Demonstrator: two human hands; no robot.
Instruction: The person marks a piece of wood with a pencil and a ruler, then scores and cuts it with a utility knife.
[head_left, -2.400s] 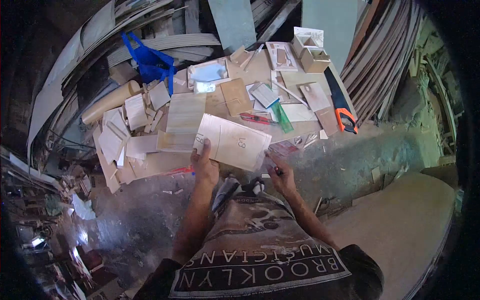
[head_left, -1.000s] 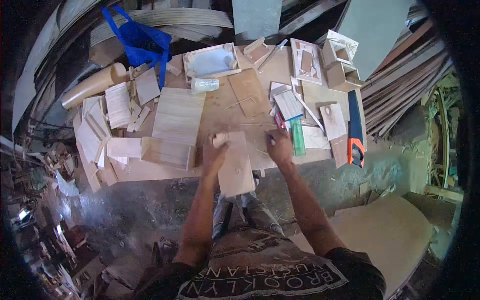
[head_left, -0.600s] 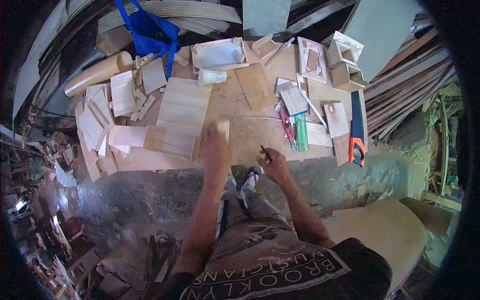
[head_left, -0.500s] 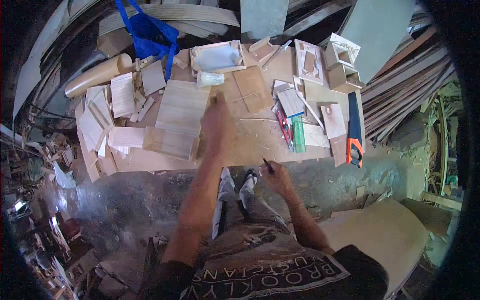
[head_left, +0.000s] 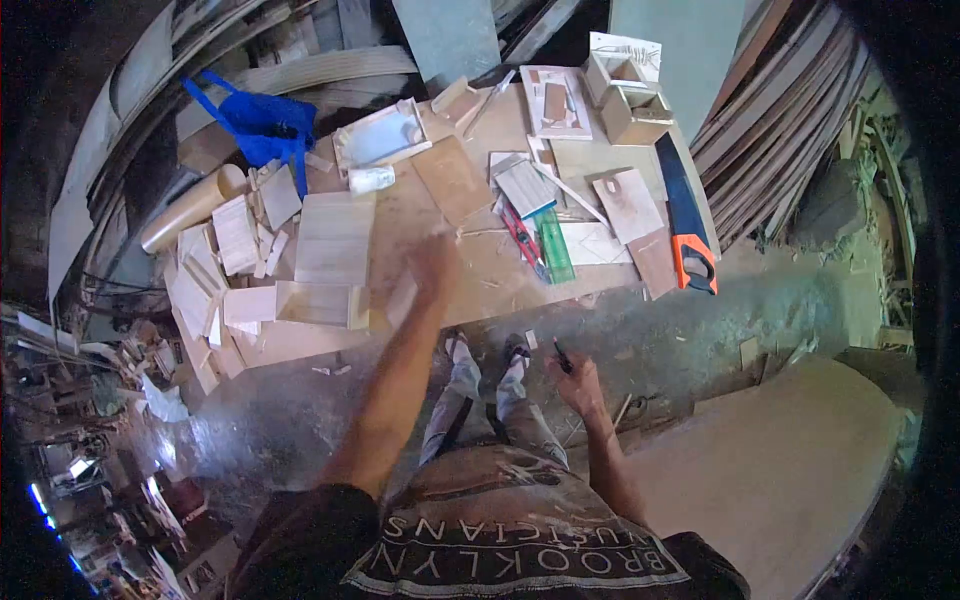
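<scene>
Over the middle of the workbench [head_left: 485, 295], my left hand [head_left: 432, 262] is smeared by motion, so its fingers cannot be made out. It is nearest to a flat brown board [head_left: 450, 182] and, to its left, a pale wooden panel [head_left: 335, 238] with an open wooden box [head_left: 322, 304] at its lower end. My right hand [head_left: 578, 384] is closed around a dark pen-like tool [head_left: 562, 356], in front of the bench's near edge. A green plastic piece [head_left: 555, 247] and a red tool [head_left: 521, 238] lie on the bench between the hands and the saw.
An orange-handled saw [head_left: 692, 262] lies at the bench's right end. Small wooden boxes [head_left: 637, 116], a framed tray [head_left: 380, 137], a blue bag [head_left: 265, 125] and a rolled sheet [head_left: 195, 207] stand farther back. A large board [head_left: 770, 450] is at the lower right.
The view has shifted, and the bench appears farther left and tilted. My left hand has moved slightly nearer the bench's front edge. My right hand still holds the dark tool.
</scene>
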